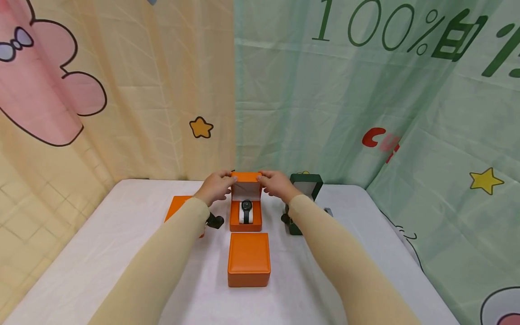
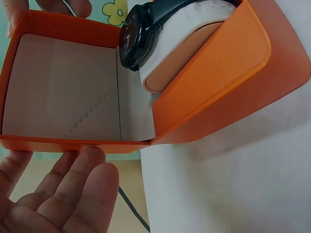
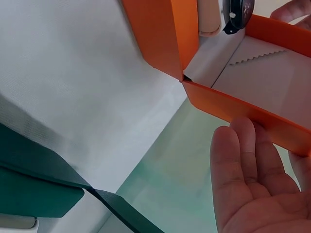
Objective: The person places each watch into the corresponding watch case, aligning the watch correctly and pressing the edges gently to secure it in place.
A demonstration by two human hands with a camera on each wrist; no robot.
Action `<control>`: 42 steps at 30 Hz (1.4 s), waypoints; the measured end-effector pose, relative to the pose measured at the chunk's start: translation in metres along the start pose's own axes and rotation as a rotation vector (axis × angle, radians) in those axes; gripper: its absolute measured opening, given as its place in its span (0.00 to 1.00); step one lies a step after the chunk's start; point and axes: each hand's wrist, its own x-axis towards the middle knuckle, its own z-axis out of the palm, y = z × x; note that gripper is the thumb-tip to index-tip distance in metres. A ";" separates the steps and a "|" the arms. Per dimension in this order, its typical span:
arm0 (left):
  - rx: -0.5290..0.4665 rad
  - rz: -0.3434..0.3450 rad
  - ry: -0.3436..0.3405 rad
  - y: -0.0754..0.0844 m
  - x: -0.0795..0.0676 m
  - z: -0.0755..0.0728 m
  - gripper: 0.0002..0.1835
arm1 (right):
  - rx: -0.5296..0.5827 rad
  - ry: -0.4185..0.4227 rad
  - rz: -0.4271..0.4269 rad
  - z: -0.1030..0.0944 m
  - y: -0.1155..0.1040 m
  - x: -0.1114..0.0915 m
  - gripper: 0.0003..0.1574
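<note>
An orange watch box (image 1: 245,225) stands at the table's far middle with its lid (image 1: 246,177) raised, showing a pale lining. Inside, a black wristwatch (image 1: 246,206) is wrapped around a white cushion (image 2: 170,53). My left hand (image 1: 215,187) pinches the lid's left edge, thumb at the front. On the opposite edge, my right hand (image 1: 278,184) pinches the lid in the same way. Both wrist views show several fairly straight fingers (image 3: 226,160) touching the lid's sides, and the tips of the other hand beyond it.
A shut orange box (image 1: 248,259) sits nearer on the white table (image 1: 203,298). Another orange box (image 1: 175,206) stands left, partly behind my left arm. To the right, an open green box (image 1: 306,183) is partly covered by my right arm. Printed curtains (image 1: 284,113) hang behind.
</note>
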 end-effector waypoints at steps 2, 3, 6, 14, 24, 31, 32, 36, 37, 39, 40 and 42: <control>-0.004 -0.007 -0.009 0.000 0.000 0.000 0.29 | 0.003 0.005 0.007 0.000 0.000 0.001 0.35; -0.007 -0.011 -0.012 0.000 0.000 -0.001 0.29 | 0.003 0.007 0.010 0.000 0.000 0.001 0.35; -0.014 -0.022 -0.015 0.000 0.000 -0.001 0.28 | 0.011 0.009 0.008 0.000 0.001 0.002 0.35; -0.016 -0.012 -0.011 -0.003 0.000 0.000 0.27 | 0.014 0.001 0.000 -0.001 0.000 -0.003 0.35; -0.030 -0.027 -0.012 -0.002 -0.004 0.001 0.25 | 0.005 -0.001 0.000 -0.001 0.002 -0.003 0.36; -0.040 -0.039 -0.013 -0.002 -0.004 0.002 0.25 | 0.009 -0.014 -0.007 -0.001 0.005 -0.003 0.37; -0.042 -0.038 -0.014 -0.003 -0.004 0.002 0.26 | 0.008 -0.014 -0.007 -0.001 0.005 -0.003 0.36; -0.050 -0.039 -0.015 -0.004 -0.004 0.003 0.27 | 0.012 -0.018 -0.009 -0.002 0.006 -0.004 0.36; -0.052 -0.038 -0.016 -0.005 -0.005 0.003 0.27 | 0.015 -0.020 -0.008 -0.002 0.007 -0.004 0.36; -0.054 -0.039 -0.019 -0.005 -0.006 0.003 0.27 | 0.017 -0.022 -0.008 -0.002 0.007 -0.005 0.36; -0.054 -0.039 -0.020 -0.005 -0.007 0.003 0.26 | 0.018 -0.023 -0.007 -0.002 0.007 -0.006 0.36; -0.054 -0.040 -0.021 -0.005 -0.008 0.002 0.26 | 0.022 -0.026 -0.005 -0.002 0.006 -0.007 0.36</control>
